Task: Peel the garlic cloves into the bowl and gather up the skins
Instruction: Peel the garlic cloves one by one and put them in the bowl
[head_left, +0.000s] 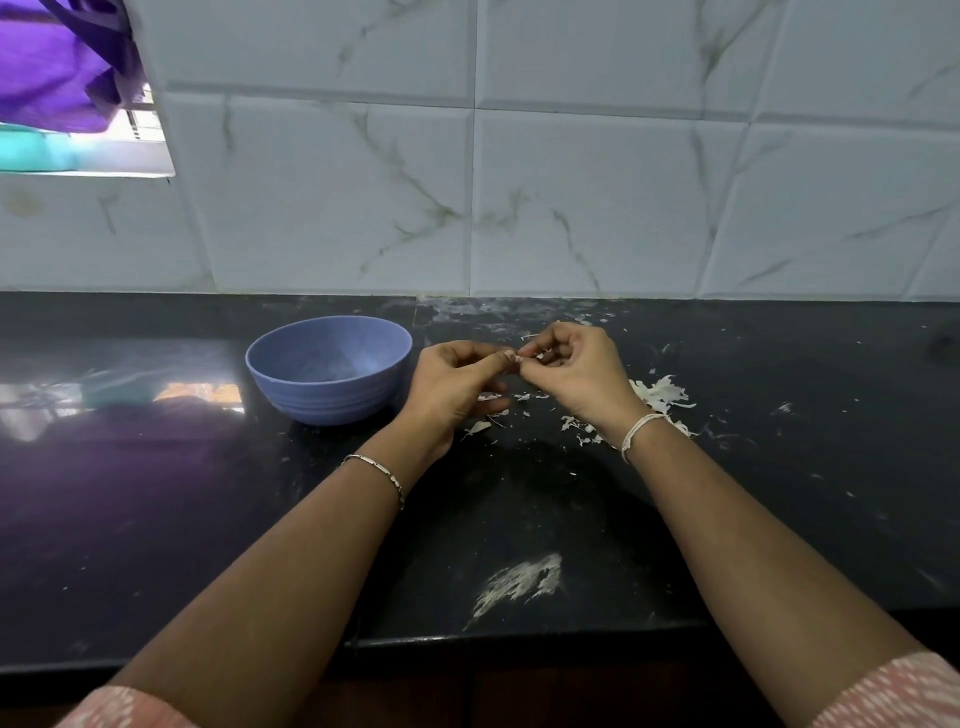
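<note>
A blue bowl (328, 369) stands on the black counter (156, 493), left of my hands. My left hand (457, 389) and my right hand (576, 371) meet above the counter, fingertips together. Between them they pinch a small garlic clove (519, 358), mostly hidden by the fingers. White garlic skins (662, 392) lie in a loose pile right of my right hand. Smaller skin flakes (480, 427) are scattered under both hands. I cannot see into the bottom of the bowl well enough to tell cloves there.
A white marble-tiled wall (571, 182) rises behind the counter. A white smear (519, 582) marks the counter near its front edge (519, 642). A window opening with purple cloth (62, 67) sits at the top left.
</note>
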